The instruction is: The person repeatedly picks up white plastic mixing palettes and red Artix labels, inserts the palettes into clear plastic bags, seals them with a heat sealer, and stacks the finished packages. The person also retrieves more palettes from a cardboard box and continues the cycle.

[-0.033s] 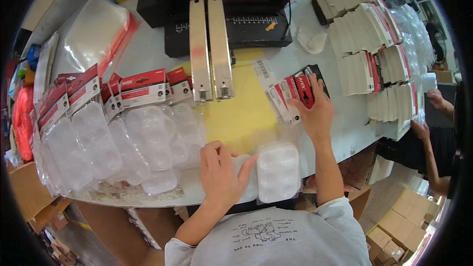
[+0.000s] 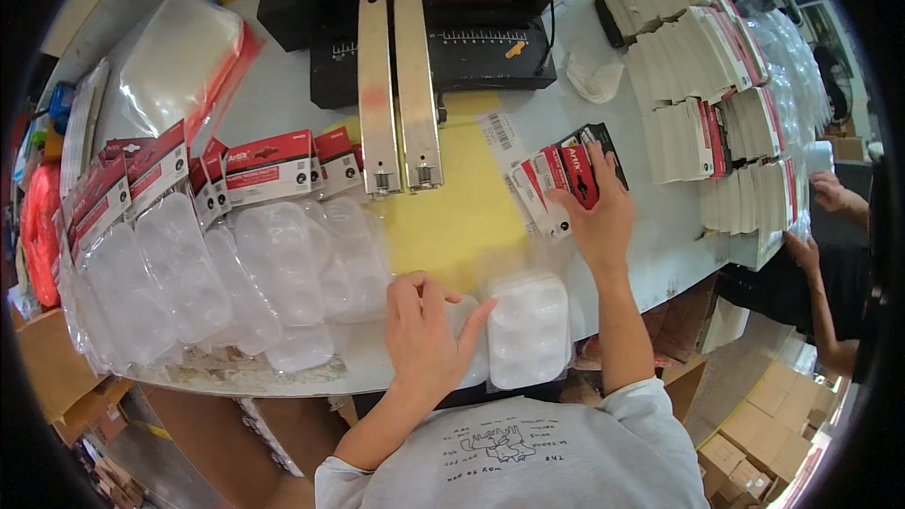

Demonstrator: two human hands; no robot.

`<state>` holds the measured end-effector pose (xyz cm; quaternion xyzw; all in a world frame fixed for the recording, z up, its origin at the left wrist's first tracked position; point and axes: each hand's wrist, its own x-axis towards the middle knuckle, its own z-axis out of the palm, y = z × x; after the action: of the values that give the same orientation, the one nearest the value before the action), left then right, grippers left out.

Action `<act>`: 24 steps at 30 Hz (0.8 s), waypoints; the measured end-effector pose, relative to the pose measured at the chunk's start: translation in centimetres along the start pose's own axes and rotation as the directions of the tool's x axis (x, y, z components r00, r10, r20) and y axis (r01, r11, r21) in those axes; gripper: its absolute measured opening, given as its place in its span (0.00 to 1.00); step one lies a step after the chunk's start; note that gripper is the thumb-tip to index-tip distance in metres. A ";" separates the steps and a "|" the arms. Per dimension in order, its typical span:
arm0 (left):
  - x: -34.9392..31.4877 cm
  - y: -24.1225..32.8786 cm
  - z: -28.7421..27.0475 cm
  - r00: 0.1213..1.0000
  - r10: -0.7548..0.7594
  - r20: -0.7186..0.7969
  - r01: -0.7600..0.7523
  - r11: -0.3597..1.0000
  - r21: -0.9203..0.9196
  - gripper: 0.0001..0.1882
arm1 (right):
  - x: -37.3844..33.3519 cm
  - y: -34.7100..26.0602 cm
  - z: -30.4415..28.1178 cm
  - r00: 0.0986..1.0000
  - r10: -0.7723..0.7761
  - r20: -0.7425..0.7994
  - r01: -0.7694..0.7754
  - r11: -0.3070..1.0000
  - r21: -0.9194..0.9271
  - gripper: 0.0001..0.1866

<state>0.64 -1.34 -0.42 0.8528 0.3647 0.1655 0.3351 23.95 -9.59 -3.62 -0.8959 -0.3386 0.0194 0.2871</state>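
My left hand [image 2: 424, 330] rests at the front of the table, its fingers bent and its thumb held well apart. A clear plastic blister tray [image 2: 464, 316] lies partly hidden beneath it, and the thumb tip reaches the edge of a stack of blister trays [image 2: 530, 325]. Farther right, my right hand [image 2: 603, 217] spans a small fanned pile of red, white and black header cards [image 2: 577, 174], thumb on the near side and fingers over the far side. The palm hides part of the pile.
A black machine [image 2: 424, 47] with two metal arms stands at the back over a yellow sheet [image 2: 448, 236]. Bagged blister packs [image 2: 283, 254] with red cards overlap at left. Rows of cards [image 2: 693, 75] fill the right; beyond them is another person's hand [image 2: 830, 190].
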 end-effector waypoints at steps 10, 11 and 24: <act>1.8 2.5 0.0 0.953 -0.223 0.206 0.299 0.565 -0.769 0.07 | 1.5 -5.4 -7.3 0.924 0.205 0.322 -0.374 0.660 0.652 0.20; 1.5 2.6 -0.8 0.930 -0.211 0.301 0.358 0.327 -0.875 0.06 | 1.3 -6.4 -8.1 0.917 0.025 0.397 -0.301 0.697 0.651 0.20; 1.0 -0.6 -4.7 0.896 -0.210 0.390 0.443 0.410 -0.797 0.08 | 2.0 -12.2 -4.6 0.611 -0.249 0.751 -0.108 0.914 0.392 0.15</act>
<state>-1.46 1.82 2.53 0.4870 0.3486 0.1585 0.7850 19.31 -3.24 6.99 -0.7025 -0.4543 0.4676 0.2856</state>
